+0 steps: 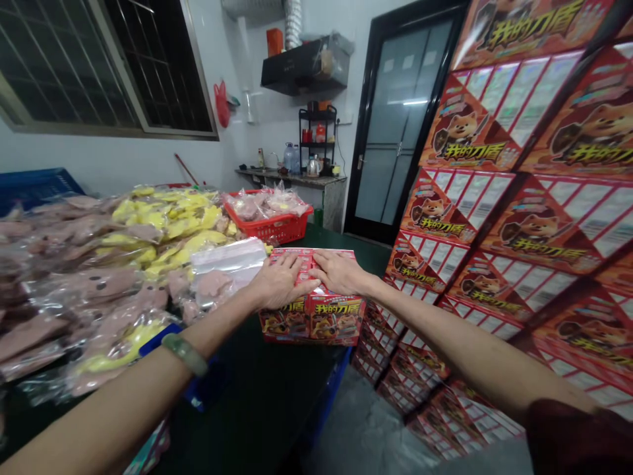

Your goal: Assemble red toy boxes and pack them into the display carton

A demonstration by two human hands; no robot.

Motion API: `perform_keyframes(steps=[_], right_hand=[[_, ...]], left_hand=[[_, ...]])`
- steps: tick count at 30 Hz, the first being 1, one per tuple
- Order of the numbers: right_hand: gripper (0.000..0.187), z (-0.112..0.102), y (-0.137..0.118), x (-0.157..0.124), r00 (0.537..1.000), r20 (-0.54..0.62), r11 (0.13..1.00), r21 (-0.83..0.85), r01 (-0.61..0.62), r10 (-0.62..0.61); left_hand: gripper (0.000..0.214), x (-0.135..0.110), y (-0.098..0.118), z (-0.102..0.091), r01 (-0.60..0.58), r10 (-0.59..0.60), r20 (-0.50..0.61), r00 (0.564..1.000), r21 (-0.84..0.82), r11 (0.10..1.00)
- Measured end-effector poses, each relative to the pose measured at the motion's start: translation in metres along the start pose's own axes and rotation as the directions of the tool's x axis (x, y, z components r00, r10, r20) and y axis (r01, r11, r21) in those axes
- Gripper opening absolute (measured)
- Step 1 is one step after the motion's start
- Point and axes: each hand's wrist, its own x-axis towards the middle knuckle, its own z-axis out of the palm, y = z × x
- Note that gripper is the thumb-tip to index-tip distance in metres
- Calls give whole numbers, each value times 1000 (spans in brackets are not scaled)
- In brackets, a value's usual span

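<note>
A red printed cardboard box (336, 323) with cartoon figures and yellow lettering sits on the dark green table (237, 396). My left hand (279, 280) lies flat on the left part of its top, fingers stretched out. On the right part of the top rests my right hand (339, 272), its fingers also extended and close to the left hand. Both palms face down, and neither hand is wrapped round anything. Left of the box lie clear plastic bags with pink pieces (217, 285), close to my left hand.
Stacked red printed boxes (459, 142) form a tall wall on the right. Bagged yellow pieces (168, 214) and pink ones heap up on the left. A red basket (281, 227) with bagged pieces stands behind the box. A blue object (161, 338) lies near my left forearm.
</note>
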Motion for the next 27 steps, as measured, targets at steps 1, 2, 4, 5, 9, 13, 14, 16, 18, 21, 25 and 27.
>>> perform_keyframes(steps=[1,2,4,5,9,13,14,16,18,21,25,27], right_hand=[[46,-5,0,-3,999,-38,1000,-2,-22,22],[46,-10,-1,-7,995,-82,998,-4,-57,57],[48,-17,-3,-17,972,-185,989,-3,-146,143],[48,-17,-5,-21,959,-225,983,-17,-184,175],[41,-3,-14,-30,963,-199,970,-124,-208,181],[34,10,-19,-25,967,-181,971,-122,-205,182],[34,9,-19,-24,962,-202,971,-114,-209,183],[34,5,-17,-25,946,-263,970,-101,-220,187],[38,2,-15,-34,890,-408,969,-47,-244,205],[46,18,-18,-68,589,-718,928,291,-232,372],[75,93,-49,-126,382,-271,357,918,-173,884],[87,134,-70,-146,423,102,-19,980,-196,900]], left_hand=[[70,-1,0,-1,7,-7,7,1000,6,1000],[70,-2,1,-3,17,-17,13,1000,13,1000],[72,-3,3,-5,43,-44,27,999,22,999],[73,-4,3,-6,56,-57,38,998,24,998],[74,-4,5,-7,84,-84,96,992,5,996],[75,-2,7,-7,101,-96,118,988,-44,994],[74,-2,8,-7,109,-101,116,988,-60,992],[75,-2,8,-7,124,-114,102,988,-101,987],[77,-4,7,-9,137,-126,73,989,-161,977],[75,-6,-4,-16,170,-175,10,984,-295,940],[74,3,-30,-21,248,-319,-65,945,-491,835],[77,15,-41,-18,277,-379,-68,923,-564,778]])
